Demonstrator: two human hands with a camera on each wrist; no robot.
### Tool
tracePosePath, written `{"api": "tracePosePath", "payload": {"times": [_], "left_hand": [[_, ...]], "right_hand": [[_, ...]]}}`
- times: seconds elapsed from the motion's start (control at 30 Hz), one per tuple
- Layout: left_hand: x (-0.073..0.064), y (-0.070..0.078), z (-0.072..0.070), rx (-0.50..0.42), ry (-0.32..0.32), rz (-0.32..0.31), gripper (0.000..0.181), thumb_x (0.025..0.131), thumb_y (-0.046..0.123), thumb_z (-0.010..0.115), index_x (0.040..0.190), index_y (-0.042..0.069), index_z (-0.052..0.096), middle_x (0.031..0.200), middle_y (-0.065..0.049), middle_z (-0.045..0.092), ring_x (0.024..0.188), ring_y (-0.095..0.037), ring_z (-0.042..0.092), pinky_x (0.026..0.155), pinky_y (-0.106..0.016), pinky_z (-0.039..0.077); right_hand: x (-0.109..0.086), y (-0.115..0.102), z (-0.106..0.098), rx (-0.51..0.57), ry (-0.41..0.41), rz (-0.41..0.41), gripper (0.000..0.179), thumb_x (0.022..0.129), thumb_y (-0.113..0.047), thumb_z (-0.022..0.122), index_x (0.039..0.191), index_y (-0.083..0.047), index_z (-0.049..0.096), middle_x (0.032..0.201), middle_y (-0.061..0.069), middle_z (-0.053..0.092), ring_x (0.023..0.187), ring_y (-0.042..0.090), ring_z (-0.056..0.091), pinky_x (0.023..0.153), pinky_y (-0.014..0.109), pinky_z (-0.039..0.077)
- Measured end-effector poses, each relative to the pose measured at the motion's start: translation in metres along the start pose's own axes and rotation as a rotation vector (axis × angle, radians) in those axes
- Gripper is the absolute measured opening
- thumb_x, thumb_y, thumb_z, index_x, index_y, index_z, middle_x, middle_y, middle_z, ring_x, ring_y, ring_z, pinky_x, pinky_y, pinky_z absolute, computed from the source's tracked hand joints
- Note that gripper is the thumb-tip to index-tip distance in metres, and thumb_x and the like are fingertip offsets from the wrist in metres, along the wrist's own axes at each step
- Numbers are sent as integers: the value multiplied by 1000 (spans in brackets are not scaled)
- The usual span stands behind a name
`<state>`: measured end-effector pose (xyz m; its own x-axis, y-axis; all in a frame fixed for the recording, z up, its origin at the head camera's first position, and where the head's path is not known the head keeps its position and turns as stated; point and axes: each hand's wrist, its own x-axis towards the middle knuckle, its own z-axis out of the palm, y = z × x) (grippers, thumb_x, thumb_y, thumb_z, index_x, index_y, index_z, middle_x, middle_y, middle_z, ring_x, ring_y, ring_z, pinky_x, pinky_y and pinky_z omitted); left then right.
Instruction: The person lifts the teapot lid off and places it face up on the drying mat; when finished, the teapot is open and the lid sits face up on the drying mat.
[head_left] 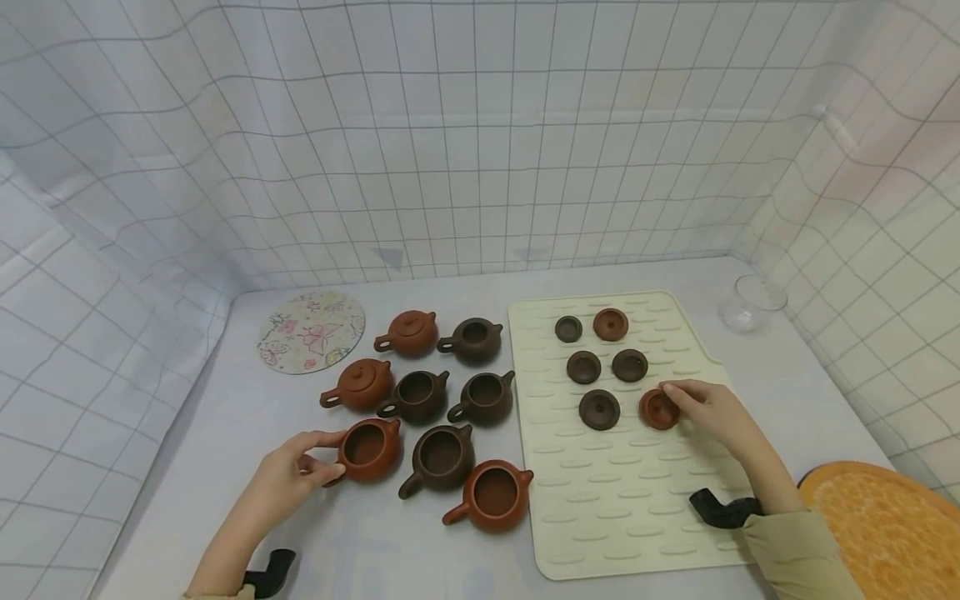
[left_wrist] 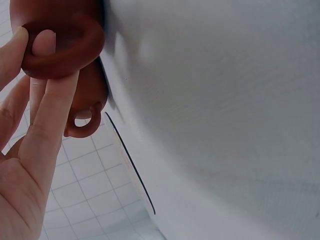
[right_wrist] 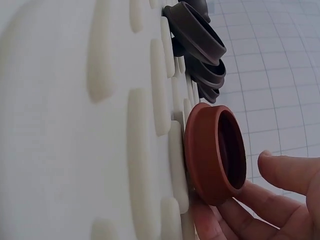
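Observation:
My left hand holds a lidless reddish-brown clay teapot by its handle. In the left wrist view the thumb lies on the handle and a fingertip shows through its loop. My right hand is at a red-brown teapot lid, which lies hollow side up on the cream mat. Seen from the right wrist, fingers touch the lid's lower edge while the thumb stands apart from it. Dark lids and another red-brown lid lie near it.
Several lidless dark teapots and a lidless red one stand between my left hand and the mat. Two lidded red teapots are behind. A floral round mat, a glass bowl and an orange round pad lie around.

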<state>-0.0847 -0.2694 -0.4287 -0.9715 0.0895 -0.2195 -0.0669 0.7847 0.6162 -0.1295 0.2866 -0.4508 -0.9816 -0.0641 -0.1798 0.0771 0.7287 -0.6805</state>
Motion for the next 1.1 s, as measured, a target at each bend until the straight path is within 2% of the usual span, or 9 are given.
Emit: {"api": "tracePosePath", "payload": {"times": [0.17,0.37,0.47,0.53,0.67,0.8,0.97,1.1], "left_hand": [[-1,1,-1,3,-2,-6,47,85,12,76,130,6,62,127,-22,61,81,-15,66,60,-25,52],[-2,3,-5,23,-15,63,45,88,14,74,130,4,61,127,-22,61,93,-26,69,66,-27,57],[0,5,-10,45,15,111,42,90,15,71,129,2,61,126,-22,62,100,-30,68,74,-32,59],[4,7,-15,59,59,143,41,92,15,69,129,1,61,126,-22,62,103,-33,67,80,-37,59],[17,11,-26,71,147,179,39,95,16,66,131,1,60,128,-21,61,109,-36,64,88,-46,56],[36,11,-36,62,190,196,39,96,14,64,132,-1,59,132,-24,58,113,-39,62,91,-50,54],[59,5,-40,56,158,181,43,95,14,66,134,-1,57,137,-26,54,119,-43,58,91,-49,55],[69,0,-39,56,108,168,47,94,18,68,135,-2,56,139,-28,52,121,-46,56,90,-50,55]], "right_hand": [[2,-7,-2,18,41,-42,53,104,-40,47,135,2,57,134,27,58,126,49,50,100,61,43],[7,-33,-9,14,94,-116,48,104,-40,48,134,-4,59,136,22,59,125,46,53,99,58,46],[14,-51,-6,49,74,-146,47,103,-40,49,134,-6,60,137,21,58,126,45,52,101,56,46],[20,-64,-1,76,51,-180,45,103,-38,50,133,-7,60,137,20,59,127,43,53,102,56,45],[35,-93,15,92,5,-285,38,103,-32,52,130,-8,63,132,16,63,123,39,58,101,54,47],[48,-127,35,108,-67,-386,33,103,-27,53,128,-10,65,128,12,66,118,33,62,97,49,51],[65,-173,68,91,-171,-477,29,102,-26,54,125,-12,67,126,8,68,116,28,64,97,43,52],[78,-210,97,43,-246,-552,28,102,-26,55,122,-13,69,123,5,69,116,24,64,97,38,52]]}}
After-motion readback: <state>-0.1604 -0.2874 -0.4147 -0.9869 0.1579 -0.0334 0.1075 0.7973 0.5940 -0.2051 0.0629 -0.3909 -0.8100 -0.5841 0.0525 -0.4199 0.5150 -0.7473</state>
